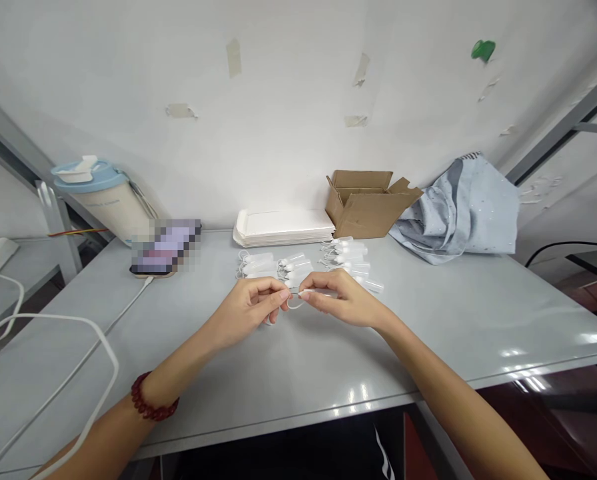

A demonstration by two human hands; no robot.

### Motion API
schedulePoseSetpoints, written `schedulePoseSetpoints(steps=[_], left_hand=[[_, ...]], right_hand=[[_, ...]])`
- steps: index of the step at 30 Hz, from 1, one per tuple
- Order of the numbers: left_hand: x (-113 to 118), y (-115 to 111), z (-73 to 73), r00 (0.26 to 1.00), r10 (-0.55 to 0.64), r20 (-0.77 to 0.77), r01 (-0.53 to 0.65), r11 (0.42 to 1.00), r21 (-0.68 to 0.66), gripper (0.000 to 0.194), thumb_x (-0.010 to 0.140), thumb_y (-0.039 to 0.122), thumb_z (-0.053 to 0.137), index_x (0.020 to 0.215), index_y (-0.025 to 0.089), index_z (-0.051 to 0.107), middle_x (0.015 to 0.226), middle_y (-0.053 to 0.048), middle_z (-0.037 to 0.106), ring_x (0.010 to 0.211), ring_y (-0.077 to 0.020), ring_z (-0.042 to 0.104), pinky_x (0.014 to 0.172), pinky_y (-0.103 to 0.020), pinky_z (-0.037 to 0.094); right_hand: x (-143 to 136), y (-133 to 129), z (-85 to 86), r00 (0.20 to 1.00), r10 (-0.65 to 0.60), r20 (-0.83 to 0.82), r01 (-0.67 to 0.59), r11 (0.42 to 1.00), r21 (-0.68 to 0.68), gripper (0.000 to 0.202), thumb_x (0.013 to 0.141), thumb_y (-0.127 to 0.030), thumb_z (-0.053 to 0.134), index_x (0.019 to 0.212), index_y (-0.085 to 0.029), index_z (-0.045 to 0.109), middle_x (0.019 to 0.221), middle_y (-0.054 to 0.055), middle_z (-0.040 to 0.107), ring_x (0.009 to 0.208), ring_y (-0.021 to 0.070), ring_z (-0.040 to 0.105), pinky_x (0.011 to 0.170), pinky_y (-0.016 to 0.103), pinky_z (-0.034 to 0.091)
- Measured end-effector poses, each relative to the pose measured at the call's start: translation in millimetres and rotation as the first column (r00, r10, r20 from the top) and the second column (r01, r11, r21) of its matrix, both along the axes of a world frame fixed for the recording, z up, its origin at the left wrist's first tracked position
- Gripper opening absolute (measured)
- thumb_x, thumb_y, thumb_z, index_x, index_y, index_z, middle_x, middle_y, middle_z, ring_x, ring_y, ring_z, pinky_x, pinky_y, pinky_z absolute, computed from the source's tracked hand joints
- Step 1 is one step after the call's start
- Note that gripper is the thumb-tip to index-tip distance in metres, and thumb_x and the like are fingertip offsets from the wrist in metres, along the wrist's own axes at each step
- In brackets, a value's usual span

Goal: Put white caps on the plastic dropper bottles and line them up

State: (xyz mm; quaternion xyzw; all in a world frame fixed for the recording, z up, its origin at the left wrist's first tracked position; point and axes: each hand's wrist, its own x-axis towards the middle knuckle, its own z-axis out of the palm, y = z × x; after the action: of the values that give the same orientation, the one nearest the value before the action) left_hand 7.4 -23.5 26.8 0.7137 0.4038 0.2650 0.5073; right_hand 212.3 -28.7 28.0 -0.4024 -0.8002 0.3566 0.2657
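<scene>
My left hand (261, 303), a red bead bracelet on its wrist, pinches a thin white cord (295, 306) between thumb and fingers. Close beside it, my right hand (341, 297) is closed on a small clear tube with a white end (321, 292), partly hidden by the fingers. The cord hangs in a small loop between both sets of fingertips, just above the table. Right behind the hands lie several similar tubes in groups, with white cords at their ends: one left group (257, 265), one middle group (294, 265) and one right group (353, 252).
A stack of white envelopes (288, 227) lies against the wall beside an open cardboard box (373, 210). Grey-blue cloth (471, 210) is bunched at the right. On the left are a cup with a blue lid (106, 200), a phone (166, 247) and its white cable (113, 323).
</scene>
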Motion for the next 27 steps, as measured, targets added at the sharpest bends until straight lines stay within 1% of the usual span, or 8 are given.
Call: schedulePoseSetpoints(steps=[10, 16, 21, 24, 27], left_hand=[[1, -1, 0.0, 1.0, -0.004, 0.002, 0.004, 1.0, 0.024, 0.027, 0.085, 0.04, 0.049, 0.077, 0.017, 0.062, 0.06, 0.001, 0.054, 0.055, -0.0117, 0.049, 0.052, -0.024, 0.04], [3, -4, -0.6, 0.999, 0.016, -0.034, -0.014, 0.998, 0.057, 0.025, 0.085, 0.036, 0.048, 0.077, 0.017, 0.063, 0.064, 0.0, 0.058, 0.055, -0.0112, 0.05, 0.053, -0.023, 0.041], [6, -7, -3.2, 0.999, 0.035, -0.033, -0.034, 0.998, 0.052, 0.024, 0.085, 0.034, 0.049, 0.074, 0.017, 0.062, 0.064, 0.001, 0.058, 0.053, -0.0099, 0.05, 0.05, -0.021, 0.04], [7, -9, -4.6, 0.999, 0.032, -0.027, -0.03, 0.998, 0.052, 0.023, 0.085, 0.032, 0.049, 0.073, 0.017, 0.062, 0.064, 0.001, 0.058, 0.054, -0.0103, 0.05, 0.05, -0.021, 0.039], [8, -10, -5.8, 0.999, 0.029, -0.037, -0.027, 0.998, 0.051, 0.023, 0.085, 0.031, 0.048, 0.071, 0.017, 0.061, 0.058, 0.002, 0.053, 0.053, -0.0101, 0.048, 0.049, -0.021, 0.037]], right_hand=[[0, 0, -1.5, 1.0, -0.013, 0.018, 0.013, 1.0, -0.018, 0.02, 0.087, -0.029, 0.047, 0.084, -0.016, 0.062, 0.063, -0.003, 0.051, 0.055, 0.0085, 0.039, 0.052, 0.021, 0.029], [-1, 0, -3.4, 0.999, 0.008, -0.032, -0.01, 0.999, -0.048, 0.014, 0.085, -0.026, 0.049, 0.082, -0.016, 0.059, 0.06, -0.004, 0.045, 0.053, 0.0077, 0.036, 0.051, 0.02, 0.028], [-2, -1, -4.4, 0.997, -0.01, -0.075, 0.0, 0.992, -0.123, 0.008, 0.085, -0.026, 0.049, 0.087, -0.019, 0.05, 0.059, -0.006, 0.048, 0.051, 0.0071, 0.034, 0.051, 0.02, 0.029], [-2, -1, -6.1, 0.993, -0.003, -0.118, -0.018, 0.984, -0.178, 0.006, 0.084, -0.025, 0.049, 0.086, -0.02, 0.048, 0.056, -0.007, 0.045, 0.049, 0.0071, 0.034, 0.05, 0.019, 0.028], [-3, 0, -8.5, 0.989, 0.009, -0.15, -0.041, 0.977, -0.211, 0.005, 0.082, -0.024, 0.049, 0.085, -0.019, 0.048, 0.053, -0.008, 0.042, 0.049, 0.0075, 0.035, 0.048, 0.019, 0.028]])
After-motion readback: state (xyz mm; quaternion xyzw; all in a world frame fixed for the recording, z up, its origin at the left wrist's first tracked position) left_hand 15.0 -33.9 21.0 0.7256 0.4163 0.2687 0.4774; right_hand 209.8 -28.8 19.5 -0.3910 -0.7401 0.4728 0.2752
